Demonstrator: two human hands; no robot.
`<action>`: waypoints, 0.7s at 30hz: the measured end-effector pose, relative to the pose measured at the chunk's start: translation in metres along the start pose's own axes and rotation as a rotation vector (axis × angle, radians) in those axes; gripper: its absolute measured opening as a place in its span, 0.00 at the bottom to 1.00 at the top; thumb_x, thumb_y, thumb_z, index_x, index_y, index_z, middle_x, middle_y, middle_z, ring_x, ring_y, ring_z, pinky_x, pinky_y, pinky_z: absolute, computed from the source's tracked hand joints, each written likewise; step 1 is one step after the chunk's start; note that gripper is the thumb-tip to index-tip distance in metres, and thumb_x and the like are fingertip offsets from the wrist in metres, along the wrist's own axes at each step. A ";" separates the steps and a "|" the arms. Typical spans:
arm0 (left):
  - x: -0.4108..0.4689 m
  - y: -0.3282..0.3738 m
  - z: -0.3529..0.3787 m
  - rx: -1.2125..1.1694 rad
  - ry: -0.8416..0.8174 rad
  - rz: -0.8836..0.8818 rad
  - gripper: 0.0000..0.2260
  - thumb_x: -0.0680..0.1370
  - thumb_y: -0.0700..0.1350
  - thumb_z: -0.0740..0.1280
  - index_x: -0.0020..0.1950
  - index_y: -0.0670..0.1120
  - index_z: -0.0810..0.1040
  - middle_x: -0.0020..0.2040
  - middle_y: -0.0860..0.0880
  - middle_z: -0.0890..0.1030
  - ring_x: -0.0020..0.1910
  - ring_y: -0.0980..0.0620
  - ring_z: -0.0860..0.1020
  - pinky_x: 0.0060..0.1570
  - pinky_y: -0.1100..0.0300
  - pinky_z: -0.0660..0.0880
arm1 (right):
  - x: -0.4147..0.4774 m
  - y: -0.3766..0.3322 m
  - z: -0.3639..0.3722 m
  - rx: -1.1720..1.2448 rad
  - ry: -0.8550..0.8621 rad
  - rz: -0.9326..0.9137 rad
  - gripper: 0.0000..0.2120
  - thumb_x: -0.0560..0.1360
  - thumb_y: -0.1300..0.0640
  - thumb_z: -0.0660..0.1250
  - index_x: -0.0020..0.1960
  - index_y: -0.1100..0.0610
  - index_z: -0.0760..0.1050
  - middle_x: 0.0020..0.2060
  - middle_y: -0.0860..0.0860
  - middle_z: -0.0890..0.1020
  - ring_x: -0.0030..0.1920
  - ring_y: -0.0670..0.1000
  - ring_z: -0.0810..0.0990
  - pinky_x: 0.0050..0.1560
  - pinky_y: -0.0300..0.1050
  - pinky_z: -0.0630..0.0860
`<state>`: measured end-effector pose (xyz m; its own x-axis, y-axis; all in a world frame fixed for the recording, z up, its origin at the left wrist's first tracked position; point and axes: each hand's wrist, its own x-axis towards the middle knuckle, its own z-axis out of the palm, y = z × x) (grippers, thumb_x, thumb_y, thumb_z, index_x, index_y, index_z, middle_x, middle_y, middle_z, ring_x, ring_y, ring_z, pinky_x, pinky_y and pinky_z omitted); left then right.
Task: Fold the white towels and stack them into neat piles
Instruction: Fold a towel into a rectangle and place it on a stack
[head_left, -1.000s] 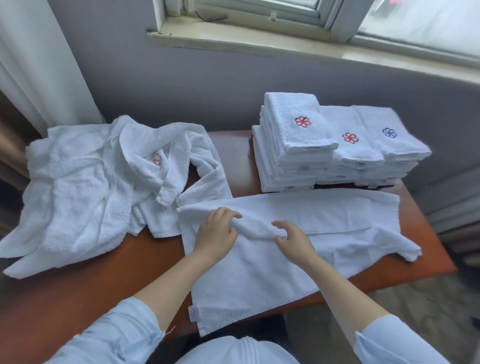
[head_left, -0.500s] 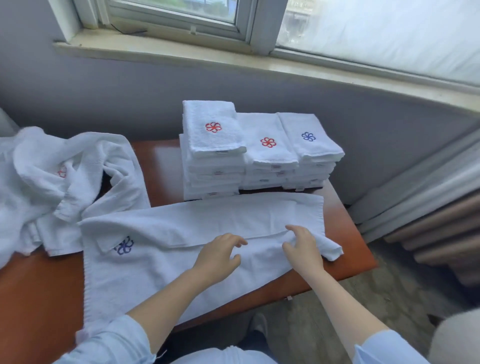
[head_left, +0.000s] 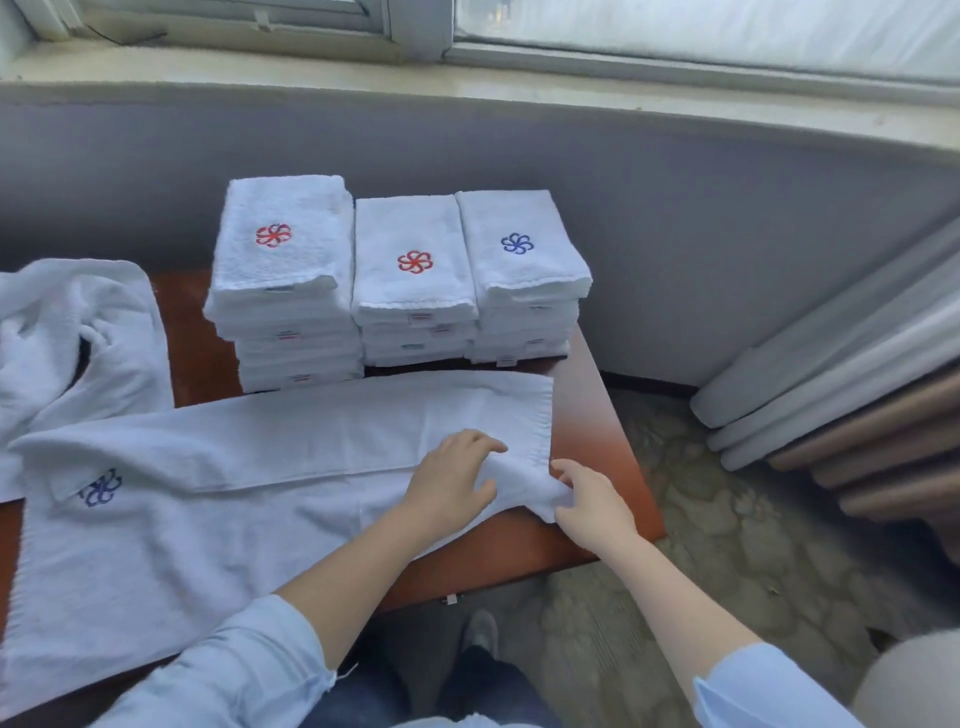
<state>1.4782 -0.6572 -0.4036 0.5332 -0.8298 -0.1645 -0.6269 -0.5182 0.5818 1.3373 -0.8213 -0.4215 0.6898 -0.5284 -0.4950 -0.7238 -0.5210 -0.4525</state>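
Right hand (head_left: 587, 501) grip pinches the spread towel (head_left: 270, 457) at its 3 o'clock corner; left hand (head_left: 454, 480) arched beside, grip cannot be told. Advise squaring hems and flattening the ridge before folding.

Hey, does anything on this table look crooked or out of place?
The leftmost stack is uneven: its top towels overhang left of the lower ones, unlike the middle stack and right stack. The spread towel is bunched at its near right corner between the left hand and right hand.
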 end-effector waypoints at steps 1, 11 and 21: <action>0.008 0.005 0.001 0.012 -0.011 0.000 0.19 0.79 0.45 0.64 0.70 0.51 0.71 0.69 0.53 0.71 0.70 0.53 0.67 0.66 0.55 0.68 | 0.003 0.004 0.000 0.000 -0.005 -0.015 0.28 0.72 0.61 0.62 0.71 0.47 0.68 0.60 0.47 0.76 0.62 0.52 0.73 0.52 0.51 0.77; 0.065 0.022 0.016 0.045 -0.213 -0.105 0.17 0.84 0.52 0.51 0.67 0.52 0.74 0.66 0.52 0.77 0.62 0.50 0.75 0.59 0.54 0.71 | 0.003 0.002 -0.050 0.036 0.410 -0.462 0.09 0.70 0.67 0.68 0.42 0.56 0.83 0.40 0.48 0.75 0.43 0.50 0.74 0.38 0.41 0.69; 0.088 0.020 0.024 0.143 -0.326 -0.025 0.17 0.80 0.45 0.61 0.68 0.54 0.73 0.67 0.54 0.75 0.65 0.53 0.73 0.58 0.55 0.74 | 0.011 0.018 -0.055 -0.136 -0.139 -0.117 0.18 0.76 0.51 0.62 0.65 0.49 0.78 0.63 0.45 0.78 0.61 0.47 0.76 0.60 0.45 0.75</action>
<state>1.4992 -0.7459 -0.4254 0.3546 -0.8271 -0.4362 -0.7015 -0.5437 0.4608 1.3326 -0.8734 -0.3942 0.7529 -0.3664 -0.5468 -0.6233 -0.6637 -0.4135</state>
